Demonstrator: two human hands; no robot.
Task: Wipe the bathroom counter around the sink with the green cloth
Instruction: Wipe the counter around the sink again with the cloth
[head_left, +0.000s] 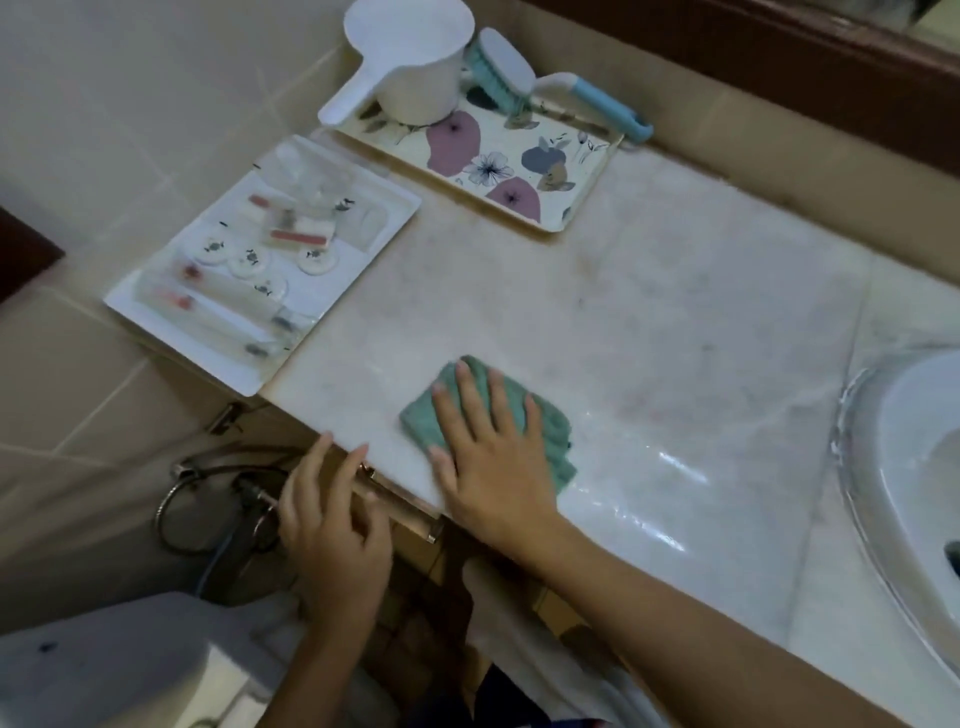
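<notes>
Here your right hand (493, 467) presses flat on the green cloth (551, 428), straight spread fingers (470, 397) covering its middle and green showing beyond them, near the front edge of the counter (649, 322) left of the sink (914, 457), while your left hand (332, 525) rests loose-fingered against that edge.
</notes>
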